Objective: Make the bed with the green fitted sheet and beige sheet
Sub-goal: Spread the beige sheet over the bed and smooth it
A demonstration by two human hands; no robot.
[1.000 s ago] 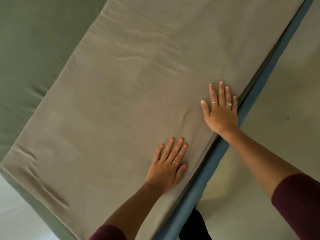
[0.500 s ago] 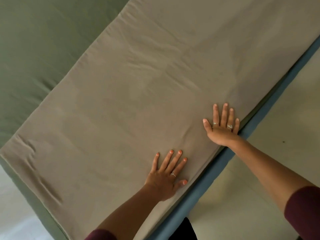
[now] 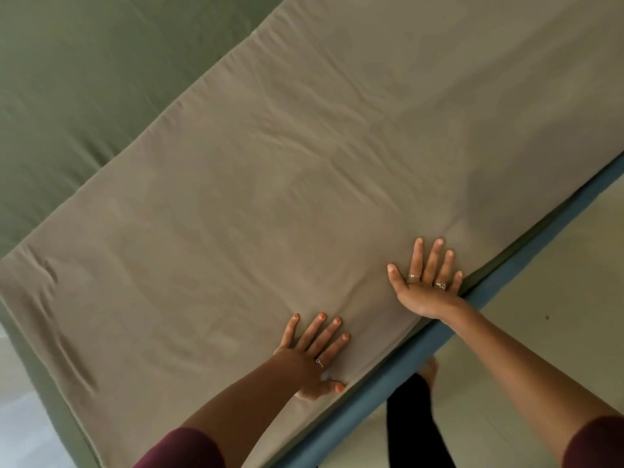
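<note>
A beige sheet lies folded as a wide band across the near part of the bed, with soft wrinkles near its left end and middle. Beyond it the green fitted sheet covers the mattress, and it also shows along the left side. My left hand lies flat on the beige sheet near the bed's edge, fingers spread. My right hand presses flat on the same sheet a little farther along that edge, fingers straight and spread.
A blue bed frame rail runs diagonally along the mattress edge. Pale floor lies to the right of it. My leg in dark trousers and a bare foot stand beside the rail.
Both hands have slid back toward the bed's near edge over the beige sheet, staying flat. The view has shifted, so more of the sheet and green cover shows.
</note>
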